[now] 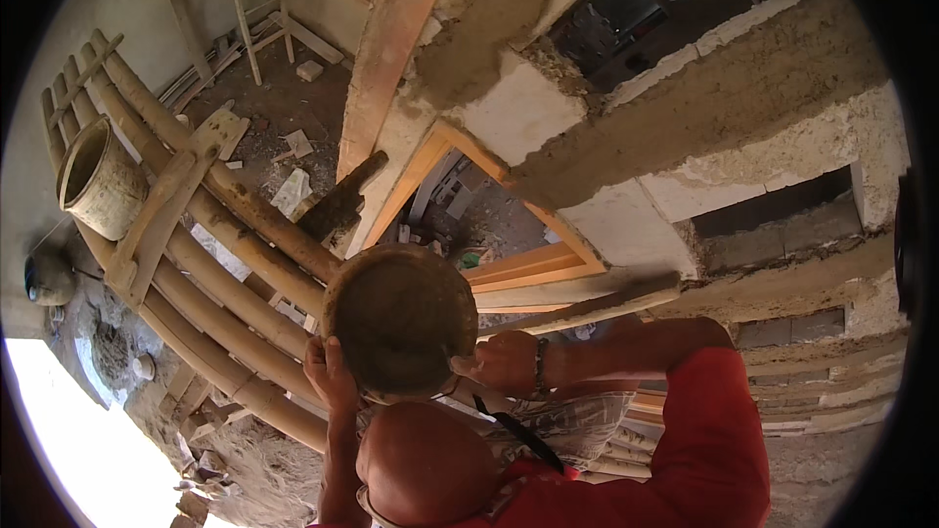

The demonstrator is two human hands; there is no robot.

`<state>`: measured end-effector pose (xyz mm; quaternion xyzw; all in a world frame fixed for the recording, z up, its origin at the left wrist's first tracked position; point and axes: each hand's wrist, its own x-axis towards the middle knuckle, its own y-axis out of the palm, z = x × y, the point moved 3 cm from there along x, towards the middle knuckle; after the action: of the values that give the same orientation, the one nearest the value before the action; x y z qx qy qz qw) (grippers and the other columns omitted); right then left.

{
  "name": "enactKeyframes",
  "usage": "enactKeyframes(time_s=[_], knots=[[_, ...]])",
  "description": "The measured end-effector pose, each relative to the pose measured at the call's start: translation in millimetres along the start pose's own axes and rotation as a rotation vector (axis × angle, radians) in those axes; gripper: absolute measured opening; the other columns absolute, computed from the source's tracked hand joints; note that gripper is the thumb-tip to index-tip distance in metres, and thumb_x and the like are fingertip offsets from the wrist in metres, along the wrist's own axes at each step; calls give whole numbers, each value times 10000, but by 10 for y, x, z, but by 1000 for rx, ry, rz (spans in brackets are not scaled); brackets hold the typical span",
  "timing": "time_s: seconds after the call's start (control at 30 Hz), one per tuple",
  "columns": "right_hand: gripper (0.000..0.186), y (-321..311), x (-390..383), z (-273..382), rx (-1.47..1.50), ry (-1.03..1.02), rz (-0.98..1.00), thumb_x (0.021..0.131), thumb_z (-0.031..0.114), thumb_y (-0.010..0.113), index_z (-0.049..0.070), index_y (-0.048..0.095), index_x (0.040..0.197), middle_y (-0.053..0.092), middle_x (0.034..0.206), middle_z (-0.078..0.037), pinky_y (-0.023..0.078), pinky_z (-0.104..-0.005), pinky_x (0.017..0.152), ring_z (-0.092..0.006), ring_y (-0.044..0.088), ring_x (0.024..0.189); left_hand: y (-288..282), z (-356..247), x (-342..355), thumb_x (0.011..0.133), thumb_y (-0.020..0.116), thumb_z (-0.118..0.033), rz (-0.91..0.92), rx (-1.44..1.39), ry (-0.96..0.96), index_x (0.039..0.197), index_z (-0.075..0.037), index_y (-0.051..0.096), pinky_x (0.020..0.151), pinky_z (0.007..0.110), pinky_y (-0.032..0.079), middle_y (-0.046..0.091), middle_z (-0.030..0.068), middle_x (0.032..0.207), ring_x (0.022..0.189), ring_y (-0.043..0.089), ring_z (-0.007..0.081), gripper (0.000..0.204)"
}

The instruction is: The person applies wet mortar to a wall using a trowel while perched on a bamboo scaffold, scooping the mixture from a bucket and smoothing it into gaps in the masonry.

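A co-worker's bald head [421,450] and red sleeves [709,430] show at the bottom centre. The co-worker grips a round, muddy basin [401,313] with both hands, the left [330,372] at its lower left rim, the right [484,364], with a bracelet, at its right side. Wet grey-brown stuff coats the basin's inside. Just left of it runs a bamboo pole platform [225,323] with a cross board [161,215]. I cannot see my left hand or my right hand.
A mortar-stained bucket [96,181] rests on the poles at left. A partly plastered wall [685,127] with openings and orange wooden frames [577,259] fills the right. A plank [616,298] juts beside the basin. Rubble [293,191] lies on the ground below, near leaning timber [238,10].
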<state>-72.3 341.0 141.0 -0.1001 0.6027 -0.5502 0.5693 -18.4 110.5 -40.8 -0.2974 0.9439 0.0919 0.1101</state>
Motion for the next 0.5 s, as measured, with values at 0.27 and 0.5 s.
enactKeyframes(time_s=[0.27,0.5], knots=[[378,-552,284,-393,-92,102,-182,791,82,542,-40,519,1147,626,701,-183,518,-446,548,-343,666,692,40,-65,30,937,592,-198,-9,15,30,755,-13,497,566,280,333,434,-18,668,637,360,90,277],[386,-231,189,-117,301,202,45,740,68,569,-24,522,1111,622,670,-191,516,-490,579,-396,653,699,25,-93,-6,935,593,-182,-34,54,45,753,-14,501,553,289,315,418,-21,652,628,349,86,264]])
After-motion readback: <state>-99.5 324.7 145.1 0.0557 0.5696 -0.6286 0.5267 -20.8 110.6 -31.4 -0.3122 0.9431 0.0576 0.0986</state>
